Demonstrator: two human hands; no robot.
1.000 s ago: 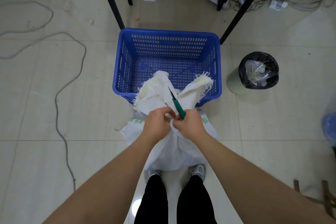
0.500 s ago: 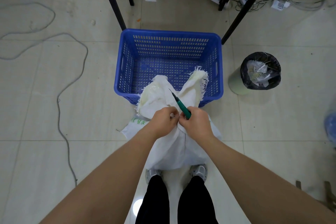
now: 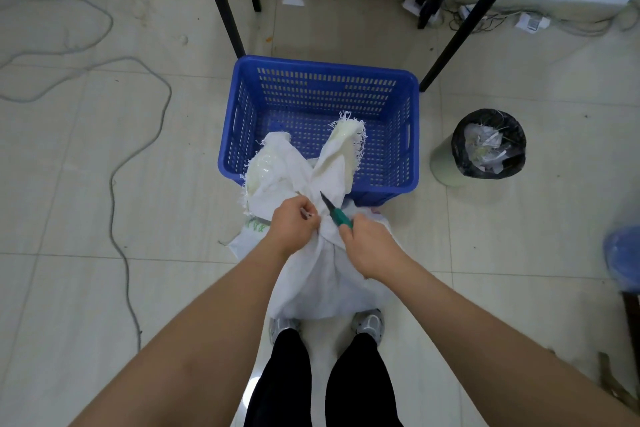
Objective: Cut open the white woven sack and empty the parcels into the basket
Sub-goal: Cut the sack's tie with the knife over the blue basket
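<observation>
Sack [image 3: 311,274] woven, frayed | left hand [image 3: 294,225] pinches neck | right hand [image 3: 367,246] grips green-handled knife [image 3: 334,211]

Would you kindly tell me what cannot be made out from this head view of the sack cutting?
- Parcels: hidden inside the white woven sack.
- Tie at the sack's neck: covered by the left hand and right hand.
- Green-handled knife: handle end buried in the right hand.
- Blue object: cut off by the right edge, blurred.
</observation>
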